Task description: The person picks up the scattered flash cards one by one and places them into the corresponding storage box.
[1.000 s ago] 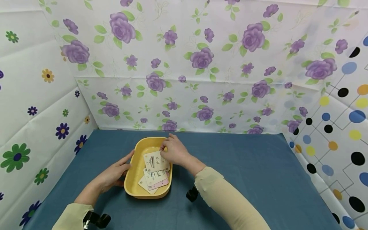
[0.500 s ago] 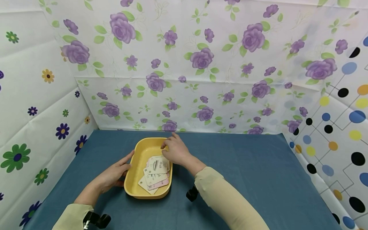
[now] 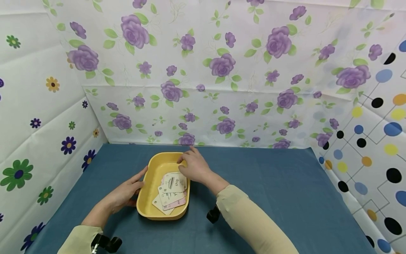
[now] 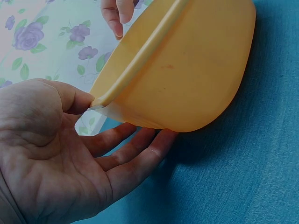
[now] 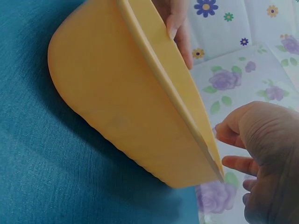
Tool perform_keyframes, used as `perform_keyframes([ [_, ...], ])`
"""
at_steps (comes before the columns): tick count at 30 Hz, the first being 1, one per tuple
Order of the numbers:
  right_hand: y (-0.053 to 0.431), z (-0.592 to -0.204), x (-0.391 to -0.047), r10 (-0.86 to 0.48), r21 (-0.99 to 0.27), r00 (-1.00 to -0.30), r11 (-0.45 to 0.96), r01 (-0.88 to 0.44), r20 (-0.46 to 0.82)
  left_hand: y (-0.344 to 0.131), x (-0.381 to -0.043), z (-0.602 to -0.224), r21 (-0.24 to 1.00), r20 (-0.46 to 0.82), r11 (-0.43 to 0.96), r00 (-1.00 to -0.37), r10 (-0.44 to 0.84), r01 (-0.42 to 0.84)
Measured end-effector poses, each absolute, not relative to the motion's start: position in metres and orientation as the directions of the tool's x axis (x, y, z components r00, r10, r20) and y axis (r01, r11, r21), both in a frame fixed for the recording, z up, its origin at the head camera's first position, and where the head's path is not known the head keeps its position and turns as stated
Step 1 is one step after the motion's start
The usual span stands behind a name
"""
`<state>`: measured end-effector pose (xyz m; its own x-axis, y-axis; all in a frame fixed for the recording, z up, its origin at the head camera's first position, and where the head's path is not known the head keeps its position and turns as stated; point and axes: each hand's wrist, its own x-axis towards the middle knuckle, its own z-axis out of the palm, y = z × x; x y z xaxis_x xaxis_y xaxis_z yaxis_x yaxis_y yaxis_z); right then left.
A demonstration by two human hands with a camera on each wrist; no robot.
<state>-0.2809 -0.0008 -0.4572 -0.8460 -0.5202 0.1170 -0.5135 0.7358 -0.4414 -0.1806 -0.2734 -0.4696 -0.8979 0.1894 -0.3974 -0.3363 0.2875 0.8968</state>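
Observation:
A yellow plastic tub sits on the blue cloth, with several printed cards in its lower right part. The top card shows the word "ship" and a drawing; a pink card shows under the others. At the tub's left side, my left hand holds it, thumb on the rim and fingers against the outer wall, as the left wrist view shows. Over the far right rim is my right hand, thumb and fingertips apart and loosely bent, with nothing visible between them.
Blue cloth covers the table around the tub. Behind it stands a flowered white sheet, with patterned sheets at left and right. A black clamp-like piece hangs at each wrist.
A second ago my right fingers held the "ship" card raised over the tub. It now lies on the other cards, let go. The left hand stays in place.

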Motion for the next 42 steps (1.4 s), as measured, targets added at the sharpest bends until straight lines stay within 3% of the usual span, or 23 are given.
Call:
perform_keyframes([
  [34,0.044,-0.429,-0.254,-0.555,-0.441,-0.792,0.663,-0.605,0.253,-0.273,-0.183,-0.471,0.892,-0.401,0.297,-0.900,0.173,-0.341],
  [42,0.067,-0.428,-0.248,-0.529,-0.441,-0.807,0.678,-0.588,0.263,-0.274,-0.183,-0.470,0.892,-0.402,0.295,-0.900,0.165,-0.344],
])
